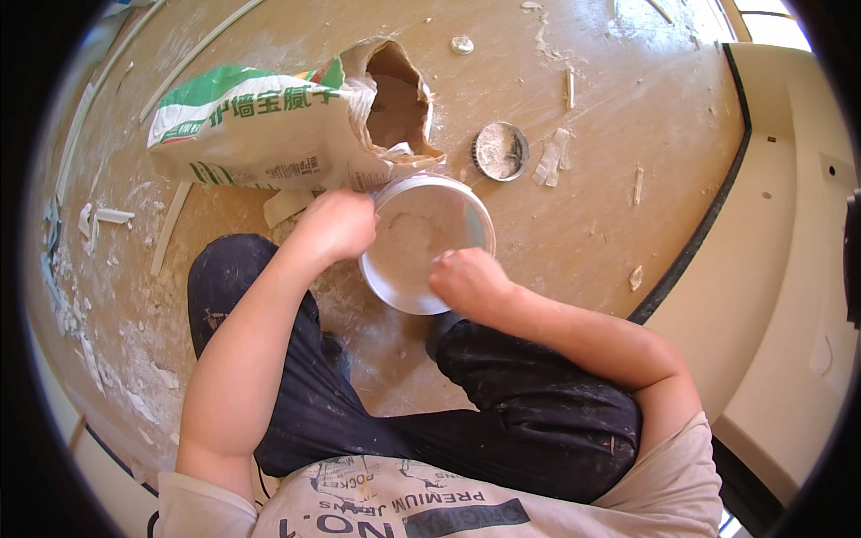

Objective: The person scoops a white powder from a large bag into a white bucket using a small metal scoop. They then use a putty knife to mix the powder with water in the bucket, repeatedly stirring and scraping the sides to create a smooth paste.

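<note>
A round white plastic bucket (pixel 430 306) stands between my knees with pale powder or paste (pixel 414 235) inside. At its left rim my left hand (pixel 343 222) is closed on the edge. Over the right side of the opening is my right hand (pixel 467 279), its fingers curled; whether it holds something is hidden. Against the far side of the bucket lies an open paper sack of wall putty (pixel 269 134), its torn mouth turned right and powder showing inside. To the right of the mouth sits a small round tub (pixel 501 151) with whitish residue.
Plaster crumbs and trim scraps (pixel 114 216) litter the dusty floor at left. Right of the tub lie crumpled pale strips (pixel 554 158) and a short stick (pixel 638 185). A pale wall with a dark skirting edge (pixel 699 235) curves along the right. A whitish lump (pixel 462 45) lies farther away.
</note>
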`<state>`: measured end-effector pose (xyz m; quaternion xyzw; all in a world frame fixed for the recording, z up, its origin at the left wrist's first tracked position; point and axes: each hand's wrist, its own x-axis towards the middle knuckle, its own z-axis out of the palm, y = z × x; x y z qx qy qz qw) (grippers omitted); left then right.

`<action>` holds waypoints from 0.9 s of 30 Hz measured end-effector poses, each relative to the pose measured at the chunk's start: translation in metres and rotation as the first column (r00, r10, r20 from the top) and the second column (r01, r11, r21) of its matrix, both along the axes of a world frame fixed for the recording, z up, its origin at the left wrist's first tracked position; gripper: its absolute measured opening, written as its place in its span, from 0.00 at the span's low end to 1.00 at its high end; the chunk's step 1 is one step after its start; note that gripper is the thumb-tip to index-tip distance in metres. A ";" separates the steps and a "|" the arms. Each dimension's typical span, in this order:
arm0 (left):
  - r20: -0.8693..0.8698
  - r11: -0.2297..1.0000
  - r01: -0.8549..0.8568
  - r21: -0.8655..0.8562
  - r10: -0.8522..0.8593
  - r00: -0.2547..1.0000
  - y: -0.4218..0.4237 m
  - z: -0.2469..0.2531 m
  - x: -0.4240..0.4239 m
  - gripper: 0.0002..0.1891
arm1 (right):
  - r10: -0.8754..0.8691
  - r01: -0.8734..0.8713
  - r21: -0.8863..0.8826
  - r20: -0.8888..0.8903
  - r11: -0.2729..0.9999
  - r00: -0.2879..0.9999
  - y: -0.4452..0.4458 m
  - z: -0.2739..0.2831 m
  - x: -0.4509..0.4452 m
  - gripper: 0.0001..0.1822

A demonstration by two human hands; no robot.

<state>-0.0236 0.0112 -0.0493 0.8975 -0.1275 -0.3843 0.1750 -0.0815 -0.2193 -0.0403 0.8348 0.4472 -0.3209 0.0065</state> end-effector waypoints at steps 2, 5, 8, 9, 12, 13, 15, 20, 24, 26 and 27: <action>0.004 1.000 0.015 0.003 -0.015 1.000 0.001 0.000 0.000 0.17 | -0.050 0.050 0.170 -0.002 0.984 0.999 0.014 -0.005 0.003 0.06; 0.007 1.000 0.017 0.017 -0.017 1.000 -0.004 0.006 0.000 0.17 | -0.203 0.178 0.168 0.144 0.970 0.968 0.013 0.000 0.026 0.06; 0.003 0.999 0.013 0.034 -0.013 1.000 0.000 0.006 0.001 0.17 | -0.233 0.233 0.019 0.155 0.972 0.960 -0.002 0.003 0.025 0.05; 0.006 1.000 0.016 0.026 -0.016 1.000 -0.002 0.005 0.003 0.17 | -0.227 0.237 -0.058 0.139 0.970 0.964 -0.008 0.005 0.020 0.05; -0.016 0.998 0.061 0.035 -0.061 0.998 -0.003 0.005 0.002 0.16 | -0.116 0.122 0.052 -0.101 0.991 0.988 0.003 -0.001 0.013 0.04; -0.008 0.998 0.056 0.030 -0.056 0.998 -0.004 0.004 0.002 0.16 | -0.110 0.122 0.109 -0.111 0.986 0.988 0.009 -0.001 0.016 0.04; 0.001 0.999 0.040 0.030 -0.040 0.999 -0.001 0.001 0.000 0.16 | -0.215 0.183 0.200 0.148 0.962 0.965 0.013 0.001 0.028 0.04; 0.066 1.000 0.016 0.027 -0.018 0.998 -0.001 -0.003 -0.005 0.15 | -0.137 0.139 -0.040 0.051 0.989 0.989 -0.005 -0.003 0.026 0.06; 0.043 0.999 0.035 0.038 -0.036 0.998 -0.001 0.001 -0.002 0.15 | -0.150 0.145 0.171 0.017 0.975 0.988 0.015 -0.008 0.029 0.05; 0.040 0.998 0.056 0.029 -0.058 0.998 -0.003 0.002 0.001 0.16 | -0.278 0.221 0.265 0.200 0.939 0.940 0.012 -0.010 0.039 0.05; 0.036 0.997 0.071 0.025 -0.071 0.997 -0.002 0.002 0.001 0.17 | -0.300 0.266 0.183 0.196 0.947 0.934 0.005 -0.007 0.041 0.05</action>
